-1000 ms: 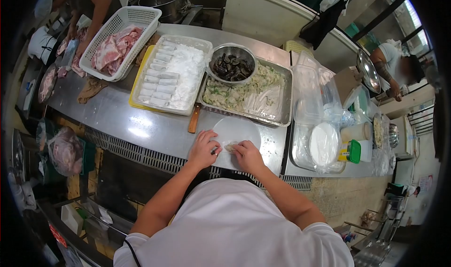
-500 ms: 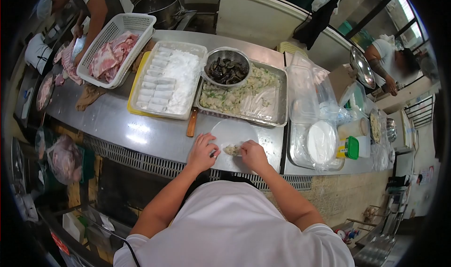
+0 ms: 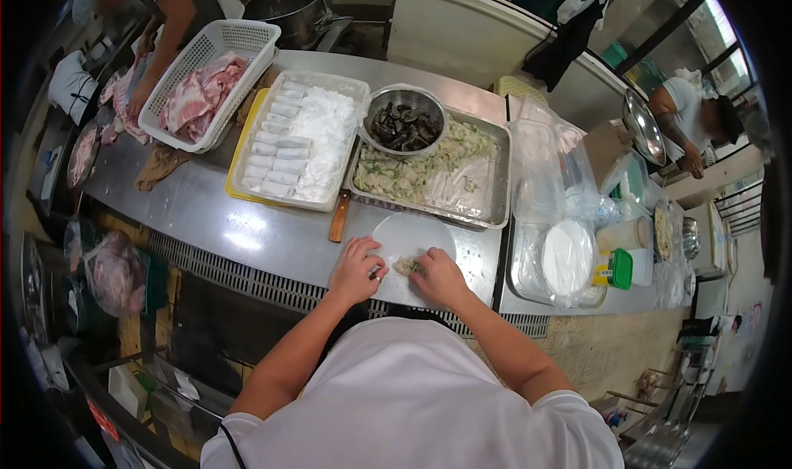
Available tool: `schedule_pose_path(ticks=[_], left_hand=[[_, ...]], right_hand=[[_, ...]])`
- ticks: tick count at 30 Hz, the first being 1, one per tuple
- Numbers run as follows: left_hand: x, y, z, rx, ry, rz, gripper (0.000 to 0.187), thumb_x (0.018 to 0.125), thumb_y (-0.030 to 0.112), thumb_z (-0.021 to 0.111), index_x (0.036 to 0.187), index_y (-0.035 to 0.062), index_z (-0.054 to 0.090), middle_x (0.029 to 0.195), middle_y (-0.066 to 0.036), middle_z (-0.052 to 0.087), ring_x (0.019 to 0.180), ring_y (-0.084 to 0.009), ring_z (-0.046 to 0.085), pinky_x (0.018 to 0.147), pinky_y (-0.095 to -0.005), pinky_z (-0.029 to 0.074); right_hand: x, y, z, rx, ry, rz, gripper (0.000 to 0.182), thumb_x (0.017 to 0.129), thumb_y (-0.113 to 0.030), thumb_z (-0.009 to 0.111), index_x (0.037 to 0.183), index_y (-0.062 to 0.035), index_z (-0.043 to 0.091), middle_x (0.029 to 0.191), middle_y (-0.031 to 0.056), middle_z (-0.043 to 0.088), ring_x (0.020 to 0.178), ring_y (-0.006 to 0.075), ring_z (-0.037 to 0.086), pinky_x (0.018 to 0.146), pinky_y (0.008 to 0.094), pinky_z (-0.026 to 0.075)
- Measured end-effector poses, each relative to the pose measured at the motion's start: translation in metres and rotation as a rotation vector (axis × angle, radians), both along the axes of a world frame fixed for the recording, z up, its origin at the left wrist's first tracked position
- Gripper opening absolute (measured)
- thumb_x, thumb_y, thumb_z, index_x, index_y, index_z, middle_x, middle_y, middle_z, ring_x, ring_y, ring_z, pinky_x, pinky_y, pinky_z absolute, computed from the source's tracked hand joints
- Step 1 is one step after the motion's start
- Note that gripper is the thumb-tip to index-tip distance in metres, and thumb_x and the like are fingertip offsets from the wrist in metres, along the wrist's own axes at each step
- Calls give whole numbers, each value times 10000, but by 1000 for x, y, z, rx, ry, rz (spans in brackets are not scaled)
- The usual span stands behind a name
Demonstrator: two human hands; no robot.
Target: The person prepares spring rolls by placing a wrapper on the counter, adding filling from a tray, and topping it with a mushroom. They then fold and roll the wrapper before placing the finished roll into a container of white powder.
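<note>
A round, translucent wrapper sheet [image 3: 412,231] lies flat on the steel counter in front of me. On its near part sits a small pale mound of filling [image 3: 404,266] with green flecks. My right hand [image 3: 439,278] presses its bent fingers against the mound's right end and hides part of it. At the wrapper's left edge rests my left hand [image 3: 357,271], fingers curved and apart, with nothing seen in it. Just beyond stands a metal tray [image 3: 500,190] of the same-looking filling, with a perforated bowl [image 3: 404,146] of dark pieces over its back left corner.
Left of the filling tray, a white tub [image 3: 363,98] holds white powder and rows of white rolls. A wooden-handled tool [image 3: 339,216] lies beside it. Raw meat fills a white basket [image 3: 268,36]. Stacked wrappers [image 3: 568,257] and a green-lidded container [image 3: 619,268] stand right. Two other people work nearby.
My right hand has shifted slightly left over the filling, which now looks more gathered and more covered by the fingers. My left hand stays nearly in place. The view has moved a little.
</note>
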State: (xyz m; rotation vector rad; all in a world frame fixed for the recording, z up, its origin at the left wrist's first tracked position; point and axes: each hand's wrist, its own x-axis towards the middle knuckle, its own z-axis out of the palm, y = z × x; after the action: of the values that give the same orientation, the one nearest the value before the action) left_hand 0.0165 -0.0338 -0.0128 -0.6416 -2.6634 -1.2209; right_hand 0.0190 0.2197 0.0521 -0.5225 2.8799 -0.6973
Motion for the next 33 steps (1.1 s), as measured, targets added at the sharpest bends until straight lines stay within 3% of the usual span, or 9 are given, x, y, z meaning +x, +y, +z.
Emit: schedule_pose_path(ticks=[6, 9, 12, 17, 19, 21, 26, 30, 33], left_hand=[[0, -1, 2, -45, -26, -23, 164, 882, 133, 834, 1024, 91, 762, 1385, -147, 653, 1411, -411, 572, 1250, -599, 391], [-2, 2, 2, 42, -82, 53, 249, 900, 139, 797, 1142, 94, 758, 1410, -144, 643, 1455, -379, 536, 1289, -592, 342], [-3, 8, 11, -138, -1, 58, 341, 924, 177, 773, 1252, 95, 728, 1468, -160, 614, 1491, -384, 499, 1295, -617, 307], [-5, 8, 13, -192, -49, 37, 372, 924, 204, 761, 1280, 106, 722, 1507, -160, 600, 1516, -395, 478, 1289, -645, 293], [-4, 8, 13, -191, -50, 39, 361, 927, 211, 758, 1271, 105, 726, 1507, -158, 603, 1513, -394, 482, 1285, -647, 298], [-5, 8, 11, -182, -45, 43, 352, 929, 219, 758, 1259, 103, 729, 1503, -154, 608, 1508, -393, 488, 1281, -650, 303], [-5, 8, 13, -178, -64, 52, 343, 936, 234, 752, 1257, 115, 730, 1509, -131, 613, 1507, -369, 495, 1293, -632, 303], [-5, 7, 11, -169, -54, 60, 337, 936, 239, 753, 1252, 125, 732, 1516, -120, 610, 1503, -356, 502, 1295, -623, 318], [-4, 7, 10, -171, -58, 71, 338, 932, 237, 755, 1250, 125, 732, 1513, -119, 611, 1502, -356, 502, 1290, -627, 327]], right_hand=[[-7, 19, -7, -117, -164, -105, 292, 912, -132, 783, 1165, 11, 803, 1106, 197, 779, 934, 353, 772, 880, 438, 625], [-12, 21, 14, -217, -203, -216, 279, 910, -103, 764, 1161, 13, 803, 1100, 239, 788, 952, 389, 781, 875, 460, 629], [-36, 14, 36, -283, -179, -244, 229, 920, -99, 760, 1111, 13, 817, 1021, 225, 797, 899, 372, 790, 831, 432, 634], [-116, -6, 82, -391, -3, -238, 209, 919, -104, 766, 1087, 9, 820, 965, 212, 801, 843, 326, 792, 792, 410, 622], [-162, -12, 98, -440, 53, -225, 217, 911, -107, 765, 1085, 9, 822, 959, 223, 802, 852, 343, 791, 797, 416, 624], [-211, -18, 104, -389, 115, -149, 244, 900, -116, 755, 1110, -12, 823, 991, 224, 807, 903, 378, 791, 840, 451, 627], [-297, -49, 82, 33, -13, 178, 323, 870, -58, 684, 1152, -82, 839, 1108, 201, 814, 1044, 398, 779, 932, 495, 621], [-316, -78, 86, 377, -147, 363, 367, 850, -26, 651, 1145, -109, 853, 1138, 197, 814, 1102, 387, 771, 962, 476, 623], [-322, -88, 83, 464, -96, 455, 349, 853, -37, 655, 1125, -116, 859, 1129, 194, 815, 1104, 384, 771, 966, 466, 624]])
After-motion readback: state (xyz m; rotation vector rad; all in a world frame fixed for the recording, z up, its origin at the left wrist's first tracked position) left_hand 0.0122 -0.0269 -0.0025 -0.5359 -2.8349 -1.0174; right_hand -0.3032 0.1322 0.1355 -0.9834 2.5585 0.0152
